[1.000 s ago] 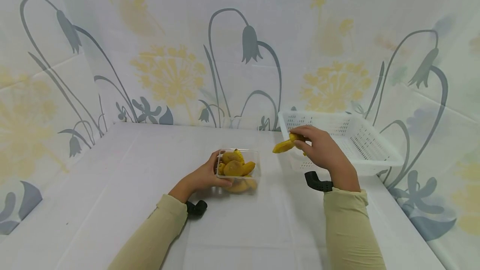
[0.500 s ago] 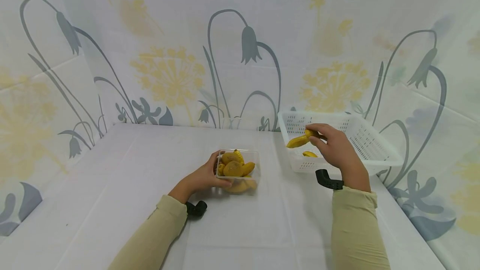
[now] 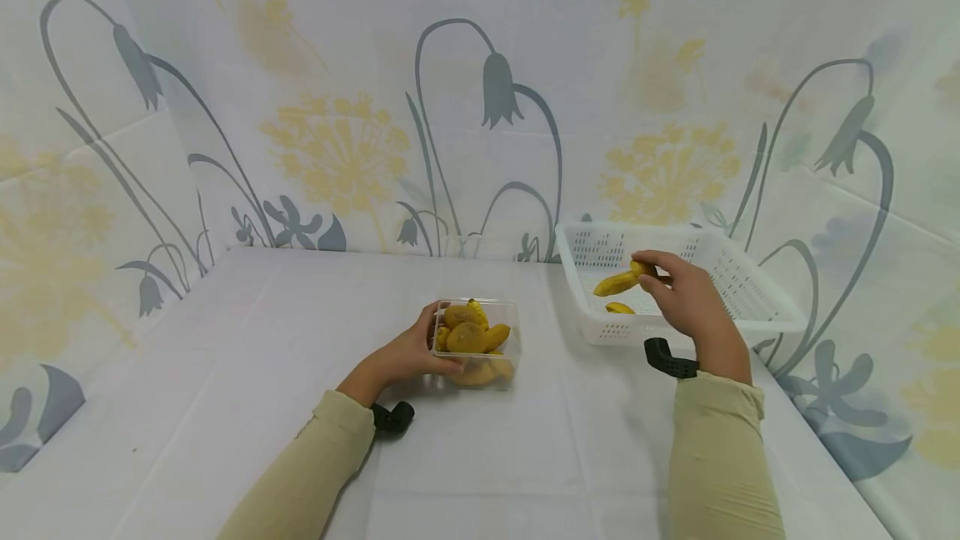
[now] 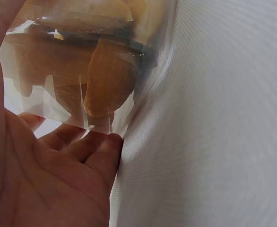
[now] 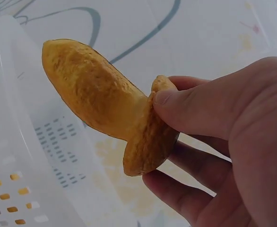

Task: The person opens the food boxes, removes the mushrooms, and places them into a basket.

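My left hand (image 3: 411, 352) grips the left side of a clear plastic box (image 3: 478, 355) standing on the table. Several yellow-brown pieces (image 3: 467, 337) fill the box, some rounded and some long. In the left wrist view, fingers curl under the box's wall (image 4: 99, 126). My right hand (image 3: 692, 300) pinches a golden-brown, mushroom-shaped piece (image 5: 93, 90) between thumb and fingers, its long thick end pointing away from the hand. It hangs over the white perforated basket (image 3: 603, 332), where another yellow piece (image 3: 619, 307) lies near the front wall.
A transparent panel (image 3: 480, 248), seemingly the box's raised lid, stands behind the box. White cloth covers the table (image 3: 300, 315). A flower-printed curtain (image 3: 337, 65) hangs close behind the basket and runs down both sides.
My right hand has moved right, carrying the mushroom-shaped piece from the basket's left edge to over its inside. The piece in the basket has come into view. My left hand has stayed put.
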A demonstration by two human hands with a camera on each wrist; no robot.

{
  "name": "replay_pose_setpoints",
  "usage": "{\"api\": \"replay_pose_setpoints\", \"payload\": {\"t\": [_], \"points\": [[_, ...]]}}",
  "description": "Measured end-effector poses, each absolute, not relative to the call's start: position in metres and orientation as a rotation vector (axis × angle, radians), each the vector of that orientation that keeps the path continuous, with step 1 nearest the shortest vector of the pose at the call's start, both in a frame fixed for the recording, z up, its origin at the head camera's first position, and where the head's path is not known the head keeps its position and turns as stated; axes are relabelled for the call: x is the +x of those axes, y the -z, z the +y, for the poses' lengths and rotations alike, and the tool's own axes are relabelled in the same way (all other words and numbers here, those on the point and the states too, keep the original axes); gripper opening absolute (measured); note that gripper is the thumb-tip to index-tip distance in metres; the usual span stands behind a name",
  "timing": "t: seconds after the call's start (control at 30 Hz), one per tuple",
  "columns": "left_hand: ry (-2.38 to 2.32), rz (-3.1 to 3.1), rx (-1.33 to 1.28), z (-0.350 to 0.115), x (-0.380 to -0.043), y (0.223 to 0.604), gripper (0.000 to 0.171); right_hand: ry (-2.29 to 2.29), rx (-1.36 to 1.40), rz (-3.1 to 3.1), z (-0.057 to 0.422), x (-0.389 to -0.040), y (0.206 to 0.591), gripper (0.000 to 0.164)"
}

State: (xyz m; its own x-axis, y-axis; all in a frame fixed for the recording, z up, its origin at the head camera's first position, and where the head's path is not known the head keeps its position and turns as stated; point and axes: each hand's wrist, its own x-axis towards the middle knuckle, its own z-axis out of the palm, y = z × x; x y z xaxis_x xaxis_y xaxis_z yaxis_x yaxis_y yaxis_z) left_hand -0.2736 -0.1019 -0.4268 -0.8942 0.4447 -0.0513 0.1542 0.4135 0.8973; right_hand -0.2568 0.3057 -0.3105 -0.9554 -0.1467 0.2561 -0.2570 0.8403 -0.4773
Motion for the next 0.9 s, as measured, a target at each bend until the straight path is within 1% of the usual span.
{"api": "replay_pose_setpoints", "payload": {"t": [0.23,0.9], "points": [[-1.466,2.394,0.529,-0.102,-0.274,0.427,0.112,-0.821,0.233,-2.864,0.314,-0.257,0.313,0.043],[-1.431,2.421,0.506,-0.102,-0.272,0.426,0.114,-0.671,0.249,-3.005,0.324,-0.267,0.329,0.037]]}}
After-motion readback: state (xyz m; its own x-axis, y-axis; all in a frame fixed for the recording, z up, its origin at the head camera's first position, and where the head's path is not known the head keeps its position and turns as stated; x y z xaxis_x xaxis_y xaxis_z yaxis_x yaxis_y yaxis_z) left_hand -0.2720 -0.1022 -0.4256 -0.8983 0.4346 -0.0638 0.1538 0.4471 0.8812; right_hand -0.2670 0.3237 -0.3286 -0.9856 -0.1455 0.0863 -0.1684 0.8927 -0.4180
